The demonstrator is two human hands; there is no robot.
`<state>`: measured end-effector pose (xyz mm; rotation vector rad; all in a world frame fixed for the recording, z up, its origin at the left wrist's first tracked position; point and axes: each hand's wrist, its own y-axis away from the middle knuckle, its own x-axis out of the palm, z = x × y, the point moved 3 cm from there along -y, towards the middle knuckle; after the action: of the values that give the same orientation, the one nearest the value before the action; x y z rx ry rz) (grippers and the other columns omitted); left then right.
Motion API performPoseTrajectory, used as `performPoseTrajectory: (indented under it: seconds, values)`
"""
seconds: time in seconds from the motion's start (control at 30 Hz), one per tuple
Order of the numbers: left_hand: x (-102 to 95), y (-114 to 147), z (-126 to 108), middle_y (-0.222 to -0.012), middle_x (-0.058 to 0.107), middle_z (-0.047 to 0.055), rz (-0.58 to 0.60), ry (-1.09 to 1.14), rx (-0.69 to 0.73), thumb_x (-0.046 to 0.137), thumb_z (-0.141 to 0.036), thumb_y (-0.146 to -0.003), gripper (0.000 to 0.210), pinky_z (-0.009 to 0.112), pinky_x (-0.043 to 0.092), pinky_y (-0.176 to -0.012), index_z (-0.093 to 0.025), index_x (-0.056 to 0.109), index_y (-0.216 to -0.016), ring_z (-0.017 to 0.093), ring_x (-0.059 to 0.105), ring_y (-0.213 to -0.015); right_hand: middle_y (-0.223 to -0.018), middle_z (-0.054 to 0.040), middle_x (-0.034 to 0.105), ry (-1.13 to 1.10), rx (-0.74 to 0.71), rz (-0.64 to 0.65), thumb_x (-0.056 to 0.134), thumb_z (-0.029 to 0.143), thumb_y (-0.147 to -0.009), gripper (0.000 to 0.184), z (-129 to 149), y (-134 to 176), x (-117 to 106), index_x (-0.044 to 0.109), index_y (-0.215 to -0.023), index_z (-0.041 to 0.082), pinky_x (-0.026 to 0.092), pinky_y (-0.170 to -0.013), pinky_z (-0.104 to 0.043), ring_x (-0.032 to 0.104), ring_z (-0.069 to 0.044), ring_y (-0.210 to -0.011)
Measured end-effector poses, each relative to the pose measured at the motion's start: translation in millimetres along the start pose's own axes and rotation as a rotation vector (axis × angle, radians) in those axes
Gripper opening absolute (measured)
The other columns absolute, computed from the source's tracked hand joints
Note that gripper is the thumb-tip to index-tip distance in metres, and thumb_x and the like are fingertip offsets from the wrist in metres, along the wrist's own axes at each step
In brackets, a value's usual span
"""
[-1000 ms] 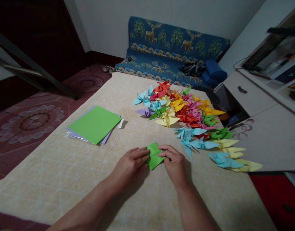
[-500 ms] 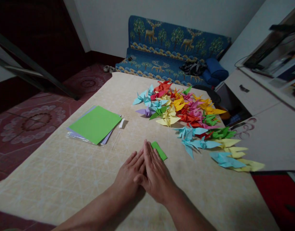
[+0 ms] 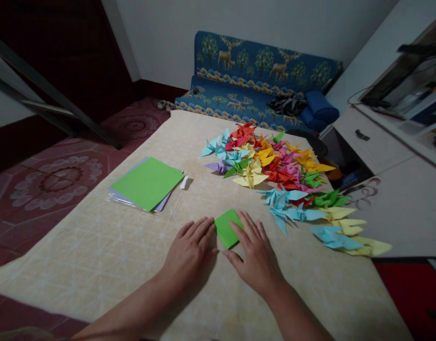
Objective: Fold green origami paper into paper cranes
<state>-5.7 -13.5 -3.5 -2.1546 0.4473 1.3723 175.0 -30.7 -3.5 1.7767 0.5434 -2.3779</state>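
Green paper (image 3: 224, 232) lies on table (image 3: 107, 265). I have left hand (image 3: 189, 251) by left corner, fingers (image 3: 202, 227) straight, close together; right hand (image 3: 258, 258) on right side, fingers wide.

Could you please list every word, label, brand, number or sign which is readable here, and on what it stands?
None can be read.
White tab: too small to tell if it bears print.
Shelf items: too dark and blurred.
Green folded square, paper cranes: no writing visible.
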Motion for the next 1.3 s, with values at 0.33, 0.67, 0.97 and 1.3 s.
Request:
performPoseTrajectory:
  seconds: [0.33, 0.67, 0.97, 1.3]
  values:
    - [5.8, -24, 10, -0.116, 0.065, 0.014, -0.203, 0.184, 0.089, 0.059, -0.016, -0.086, 0.028, 0.046, 0.051, -0.090, -0.015, 0.065, -0.113, 0.027, 0.059, -0.107, -0.114, -0.0078, 0.071, -0.095, -0.119, -0.287, 0.056, 0.012, -0.087, 0.015, 0, -17, -8, 0.068, -0.088, 0.020, 0.036, -0.108, -0.054, 0.062, -0.025, -0.112]
    - [8.2, -40, 15, -0.099, 0.071, 0.010, -0.126, 0.224, 0.132, 0.053, -0.017, -0.091, 0.021, 0.036, 0.055, -0.079, -0.015, 0.072, -0.098, 0.022, 0.062, -0.091, -0.136, -0.0124, 0.057, -0.098, -0.060, -0.117, 0.058, 0.022, -0.088, 0.033, -4, -12, 4, 0.062, -0.119, 0.016, 0.047, -0.104, -0.044, 0.048, -0.027, -0.131]
    - [5.1, -40, 20, -0.106, 0.069, 0.011, -0.157, 0.399, 0.144, 0.053, -0.005, -0.082, 0.033, 0.037, 0.052, -0.084, -0.016, 0.068, -0.110, 0.022, 0.061, -0.096, -0.111, -0.0129, 0.072, -0.107, -0.201, -0.256, 0.049, 0.008, -0.089, 0.025, -7, -18, -4, 0.069, -0.102, 0.015, 0.055, -0.092, -0.038, 0.067, -0.025, -0.107]
    - [-14.1, -35, 13, -0.109, 0.066, 0.011, -0.209, 0.643, 0.230, 0.061, -0.010, -0.081, 0.038, 0.032, 0.054, -0.082, -0.019, 0.063, -0.118, 0.020, 0.064, -0.096, -0.058, 0.0015, 0.058, -0.916, 0.475, -0.366, 0.064, 0.034, -0.082, 0.022, -14, -30, -14, 0.063, -0.069, 0.016, 0.042, -0.050, -0.022, 0.054, -0.013, -0.054]
